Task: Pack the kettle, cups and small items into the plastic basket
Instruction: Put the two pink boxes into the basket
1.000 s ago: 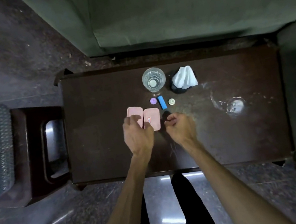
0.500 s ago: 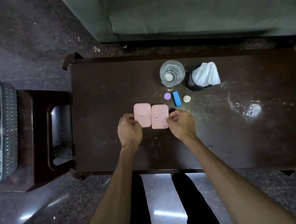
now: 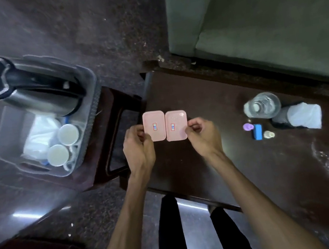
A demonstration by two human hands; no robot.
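Left hand (image 3: 139,147) and right hand (image 3: 202,137) each pinch pink box (image 3: 154,128) near tabletop (image 3: 239,155) left edge (kettle (image 3: 31,89), cups (image 3: 68,134) already in basket (image 3: 91,105)); bottle (image 3: 262,105), small bits unpacked.

Small red-bordered stickers on two pink boxes (image 3: 165,126), blue characters too blurred to read

A home sitting room, by its furniture. A green upholstered sofa (image 3: 260,12) fills the 1 o'clock corner, and a dark wooden coffee table (image 3: 239,155) stands just before it. At 9 o'clock a dark wooden stool (image 3: 112,115) bears a plastic basket (image 3: 3,149) holding an electric kettle (image 3: 31,89) and white cups (image 3: 68,134). The floor (image 3: 79,30) is polished speckled stone.
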